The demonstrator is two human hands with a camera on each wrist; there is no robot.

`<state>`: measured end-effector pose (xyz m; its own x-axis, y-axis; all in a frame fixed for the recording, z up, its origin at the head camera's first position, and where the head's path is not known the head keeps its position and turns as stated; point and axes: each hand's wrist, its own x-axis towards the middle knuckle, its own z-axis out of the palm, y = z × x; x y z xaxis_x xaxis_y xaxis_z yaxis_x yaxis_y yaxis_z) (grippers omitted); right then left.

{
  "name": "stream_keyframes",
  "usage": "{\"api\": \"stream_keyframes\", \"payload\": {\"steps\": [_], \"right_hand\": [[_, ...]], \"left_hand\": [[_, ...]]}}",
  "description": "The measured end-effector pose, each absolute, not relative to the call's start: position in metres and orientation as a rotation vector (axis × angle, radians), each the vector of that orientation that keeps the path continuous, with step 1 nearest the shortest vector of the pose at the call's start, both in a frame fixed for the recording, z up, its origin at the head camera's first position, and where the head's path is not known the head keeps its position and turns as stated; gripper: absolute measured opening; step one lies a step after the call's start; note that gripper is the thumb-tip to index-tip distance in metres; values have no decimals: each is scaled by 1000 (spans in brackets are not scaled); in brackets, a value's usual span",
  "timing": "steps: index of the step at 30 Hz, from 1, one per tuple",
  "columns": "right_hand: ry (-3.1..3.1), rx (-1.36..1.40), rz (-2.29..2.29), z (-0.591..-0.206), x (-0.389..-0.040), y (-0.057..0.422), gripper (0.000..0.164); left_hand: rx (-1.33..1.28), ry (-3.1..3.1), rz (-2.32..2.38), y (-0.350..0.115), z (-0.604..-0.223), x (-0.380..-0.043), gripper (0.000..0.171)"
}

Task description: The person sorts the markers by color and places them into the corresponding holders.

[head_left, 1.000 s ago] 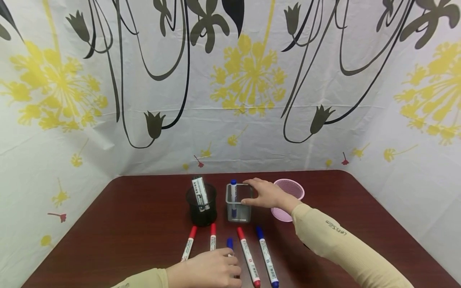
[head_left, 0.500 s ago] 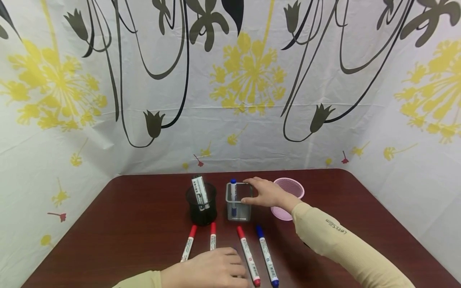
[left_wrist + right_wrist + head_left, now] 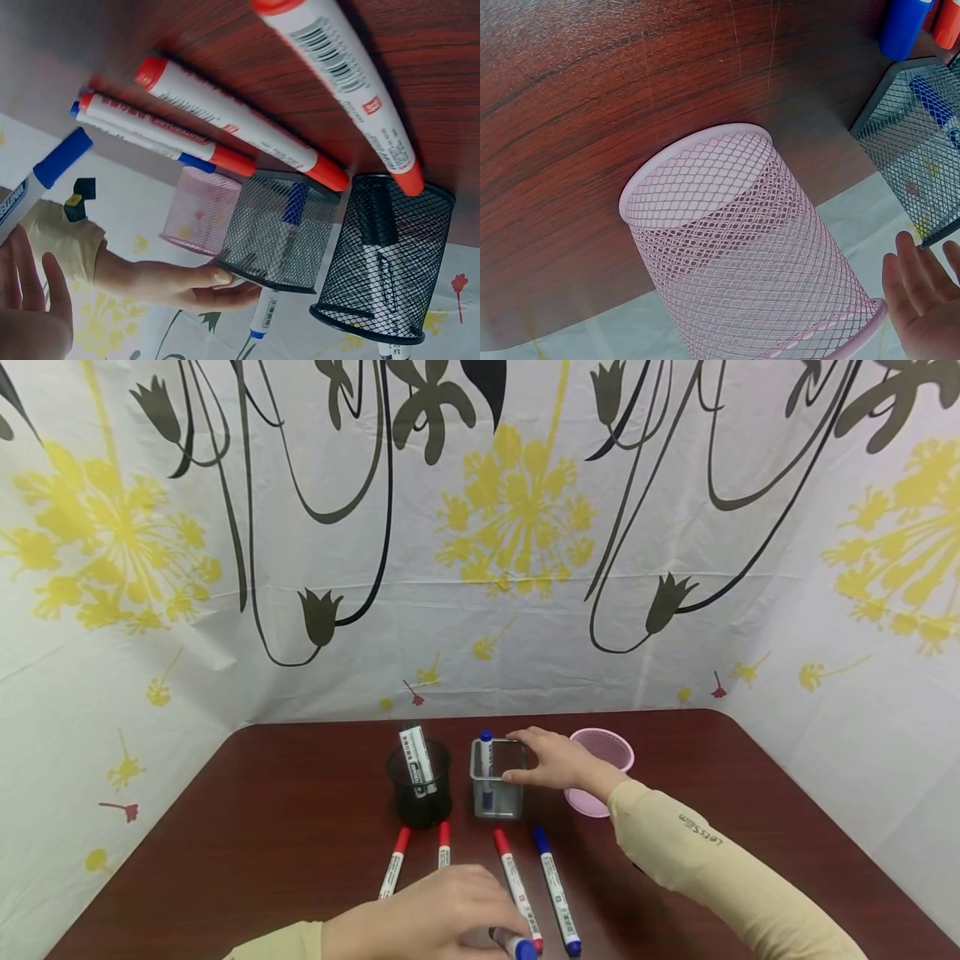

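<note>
My left hand (image 3: 438, 914) holds a blue-capped whiteboard marker (image 3: 522, 949) over the near part of the table; the marker's blue end (image 3: 64, 157) points upward in the left wrist view. My right hand (image 3: 558, 762) spans the right side of a grey square mesh pen holder (image 3: 497, 806), thumb at the front rim and index finger at the back. One blue marker (image 3: 486, 756) stands in that holder. Red markers lie on the table: one at left (image 3: 394, 862), another (image 3: 444, 843) partly behind my left hand, a third (image 3: 517, 889) beside a blue marker (image 3: 557, 892).
A black round mesh holder (image 3: 424, 814) with a white-labelled item (image 3: 417, 760) inside stands left of the grey one. To the right, behind my right wrist, is a pink mesh holder (image 3: 742, 255). A patterned cloth (image 3: 480, 677) hangs behind the dark red table (image 3: 300, 802).
My left hand has picked up the blue marker that lay between the red ones and tilted it, so its blue end now shows at the lower right. My right hand stays at the grey holder.
</note>
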<state>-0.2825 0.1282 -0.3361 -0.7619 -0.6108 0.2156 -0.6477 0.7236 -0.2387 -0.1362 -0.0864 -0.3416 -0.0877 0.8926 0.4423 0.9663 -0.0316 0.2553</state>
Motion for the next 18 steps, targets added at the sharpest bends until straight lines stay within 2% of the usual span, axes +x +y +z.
{"api": "stream_keyframes", "payload": {"steps": [18], "right_hand": [[-2799,1021,457,-336,-282,128,66]], "left_hand": [[-1746,-2123,-1193,-93,-315,-149,23]]}}
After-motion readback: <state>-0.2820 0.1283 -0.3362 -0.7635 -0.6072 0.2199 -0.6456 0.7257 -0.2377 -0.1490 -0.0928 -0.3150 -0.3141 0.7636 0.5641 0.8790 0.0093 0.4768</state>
